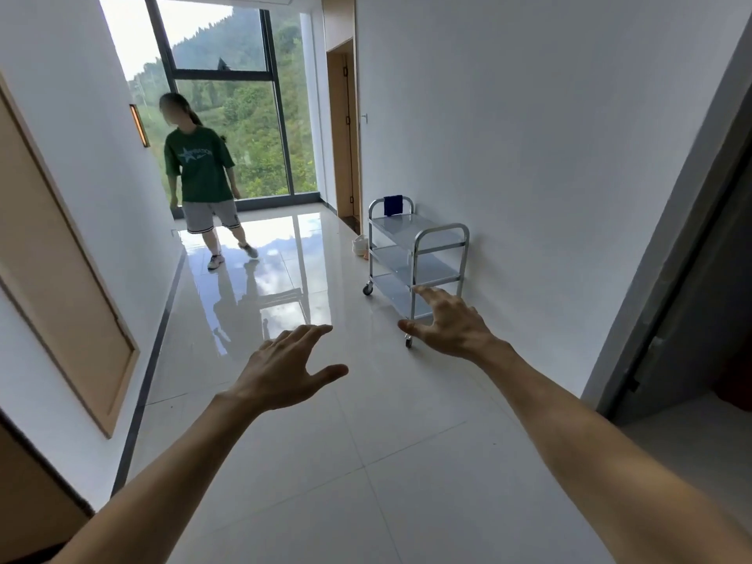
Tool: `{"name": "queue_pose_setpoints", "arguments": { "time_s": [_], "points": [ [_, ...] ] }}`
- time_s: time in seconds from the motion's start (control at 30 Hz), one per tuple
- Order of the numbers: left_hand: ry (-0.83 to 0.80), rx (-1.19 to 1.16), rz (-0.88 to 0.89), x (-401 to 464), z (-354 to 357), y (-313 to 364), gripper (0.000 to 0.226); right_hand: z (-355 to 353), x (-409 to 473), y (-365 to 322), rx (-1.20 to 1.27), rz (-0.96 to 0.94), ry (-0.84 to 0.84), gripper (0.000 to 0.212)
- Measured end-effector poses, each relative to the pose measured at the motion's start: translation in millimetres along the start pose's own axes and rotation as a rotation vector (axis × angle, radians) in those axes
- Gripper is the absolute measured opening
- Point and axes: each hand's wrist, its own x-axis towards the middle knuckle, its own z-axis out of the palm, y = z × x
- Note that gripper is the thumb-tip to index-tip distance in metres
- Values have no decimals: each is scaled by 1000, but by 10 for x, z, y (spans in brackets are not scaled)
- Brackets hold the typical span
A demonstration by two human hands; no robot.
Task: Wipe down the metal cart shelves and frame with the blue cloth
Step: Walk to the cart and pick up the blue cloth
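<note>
Far left, a person in a green shirt [200,164] stands on the glossy floor [366,441] before the window [228,95]. My left hand [280,374] hangs near centre, fingers [313,331] apart, holding nothing. My right hand [451,325] reaches out, fingers spread, also empty. The metal cart [417,258] stands against the right wall, well apart from both hands. The blue cloth [393,205] is draped over its far handle. I judge the cloth soft and light, best pinched at its hanging edge. The cart is stiff, on castors, and may roll under wiping pressure.
</note>
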Motion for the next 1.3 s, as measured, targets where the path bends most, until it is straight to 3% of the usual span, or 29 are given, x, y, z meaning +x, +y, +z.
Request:
{"name": "queue_pose_setpoints", "arguments": {
  "time_s": [0.27, 0.67, 1.03, 1.3],
  "points": [
    [17, 22, -46, 1639, 204, -693, 105, 268, 1895, 329, 41, -60, -30, 81],
    [60, -4, -123, 3684, 495, -1746, 90, 675, 4370, 558, 20, -113, -44, 80],
    [41, -20, -81, 5663, 660, -3330, 85, 1309, 6685, 352, 22, -60, -30, 81],
    [22, -60, -36, 7082, 720, -4366, 104, 1501, 8200, 337, 46, 17, 31, 77]
  ]
}}
